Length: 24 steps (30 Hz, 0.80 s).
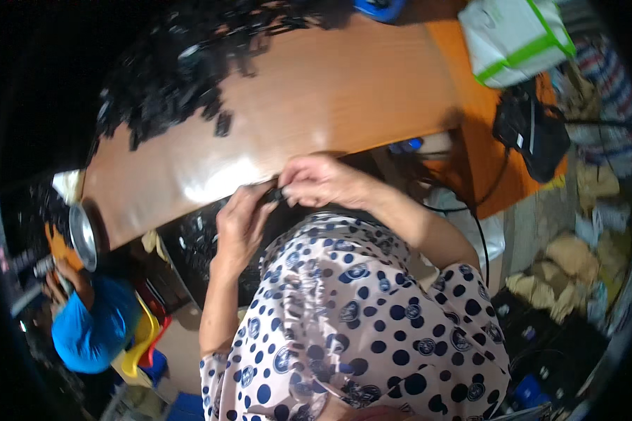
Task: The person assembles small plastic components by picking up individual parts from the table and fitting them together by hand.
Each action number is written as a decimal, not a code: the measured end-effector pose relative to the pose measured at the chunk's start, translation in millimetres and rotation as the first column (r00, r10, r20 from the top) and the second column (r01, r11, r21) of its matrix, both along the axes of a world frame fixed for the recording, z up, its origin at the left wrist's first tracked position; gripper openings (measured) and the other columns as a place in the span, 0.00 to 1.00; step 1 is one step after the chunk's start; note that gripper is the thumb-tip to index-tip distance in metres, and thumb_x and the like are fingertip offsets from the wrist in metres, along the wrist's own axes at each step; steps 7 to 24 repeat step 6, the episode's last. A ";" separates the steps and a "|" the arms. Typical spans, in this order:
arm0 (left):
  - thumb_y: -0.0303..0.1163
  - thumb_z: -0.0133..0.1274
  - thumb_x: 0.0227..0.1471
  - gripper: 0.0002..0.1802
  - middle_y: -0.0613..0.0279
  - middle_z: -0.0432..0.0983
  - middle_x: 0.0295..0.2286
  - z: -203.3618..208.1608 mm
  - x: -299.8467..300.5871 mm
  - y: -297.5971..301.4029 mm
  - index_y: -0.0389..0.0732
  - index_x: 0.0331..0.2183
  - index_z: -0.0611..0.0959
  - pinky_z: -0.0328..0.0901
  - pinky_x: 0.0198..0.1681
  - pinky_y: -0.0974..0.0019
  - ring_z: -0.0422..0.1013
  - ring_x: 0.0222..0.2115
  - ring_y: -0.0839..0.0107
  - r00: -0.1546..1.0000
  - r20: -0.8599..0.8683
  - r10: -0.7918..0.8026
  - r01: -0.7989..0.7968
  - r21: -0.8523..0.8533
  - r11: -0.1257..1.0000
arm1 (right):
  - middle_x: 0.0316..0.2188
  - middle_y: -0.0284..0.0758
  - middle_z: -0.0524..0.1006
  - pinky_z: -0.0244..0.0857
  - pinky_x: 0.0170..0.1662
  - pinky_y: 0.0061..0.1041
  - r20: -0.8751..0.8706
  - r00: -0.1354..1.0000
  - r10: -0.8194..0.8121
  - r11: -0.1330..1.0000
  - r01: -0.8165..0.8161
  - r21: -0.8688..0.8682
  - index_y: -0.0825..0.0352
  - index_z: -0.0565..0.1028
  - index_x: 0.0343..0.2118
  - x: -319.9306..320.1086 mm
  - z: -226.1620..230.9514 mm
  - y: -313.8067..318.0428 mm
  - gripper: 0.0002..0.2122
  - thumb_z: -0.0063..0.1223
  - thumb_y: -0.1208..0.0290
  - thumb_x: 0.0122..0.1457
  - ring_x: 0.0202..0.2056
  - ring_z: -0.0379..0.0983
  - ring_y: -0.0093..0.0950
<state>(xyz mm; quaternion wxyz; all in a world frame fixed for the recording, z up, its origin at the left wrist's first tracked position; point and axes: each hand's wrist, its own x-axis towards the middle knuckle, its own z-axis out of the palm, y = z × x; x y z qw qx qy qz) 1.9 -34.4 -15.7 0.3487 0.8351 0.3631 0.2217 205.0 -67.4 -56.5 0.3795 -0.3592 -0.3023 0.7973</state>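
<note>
Close together at the near edge of the brown table (344, 84), my two hands meet around a small black piece (279, 195), too small and covered to name. My left hand (240, 219) pinches it from the left, thumb and fingers closed. From the right, my right hand (323, 184) has its curled fingers on the same piece. A large heap of small black parts (168, 81) covers the far left of the tabletop, with one loose part (223, 123) at its near side. Under the table edge, more shiny black parts (200, 238) lie beside my left forearm.
A metal bowl (84, 237) stands at the table's left end, near a person in blue (95, 330). To the right are a white and green bag (516, 42), a black device (530, 133) and its hanging cable (483, 245). Crumpled brown paper (565, 263) lies at far right.
</note>
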 end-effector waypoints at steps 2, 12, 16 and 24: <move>0.20 0.57 0.43 0.13 0.53 0.75 0.29 5.3 -3.7 -5.3 0.34 0.36 0.78 0.67 0.31 0.64 0.73 0.28 0.58 0.988 -0.136 -0.074 0.075 0.001 0.997 | 0.23 0.30 0.73 0.56 0.21 0.11 0.073 0.997 0.011 0.999 -0.014 0.030 0.66 0.71 0.34 -8.4 -8.5 -10.2 0.06 0.54 0.70 0.58 0.21 0.63 0.13; 0.22 0.58 0.41 0.13 0.53 0.75 0.29 5.4 -9.5 -11.7 0.37 0.34 0.79 0.69 0.33 0.64 0.74 0.29 0.58 0.959 -0.242 -0.147 0.146 -0.023 0.989 | 0.22 0.30 0.74 0.59 0.23 0.13 0.051 0.999 0.016 0.997 -0.021 0.081 0.66 0.71 0.32 -15.7 -21.5 -27.9 0.07 0.55 0.68 0.57 0.20 0.64 0.14; 0.22 0.58 0.41 0.13 0.53 0.75 0.29 5.4 -9.5 -11.7 0.37 0.34 0.79 0.69 0.33 0.64 0.74 0.29 0.58 0.959 -0.242 -0.147 0.146 -0.023 0.989 | 0.22 0.30 0.74 0.59 0.23 0.13 0.051 0.999 0.016 0.997 -0.021 0.081 0.66 0.71 0.32 -15.7 -21.5 -27.9 0.07 0.55 0.68 0.57 0.20 0.64 0.14; 0.22 0.58 0.41 0.13 0.53 0.75 0.29 5.4 -9.5 -11.7 0.37 0.34 0.79 0.69 0.33 0.64 0.74 0.29 0.58 0.959 -0.242 -0.147 0.146 -0.023 0.989 | 0.22 0.30 0.74 0.59 0.23 0.13 0.051 0.999 0.016 0.997 -0.021 0.081 0.66 0.71 0.32 -15.7 -21.5 -27.9 0.07 0.55 0.68 0.57 0.20 0.64 0.14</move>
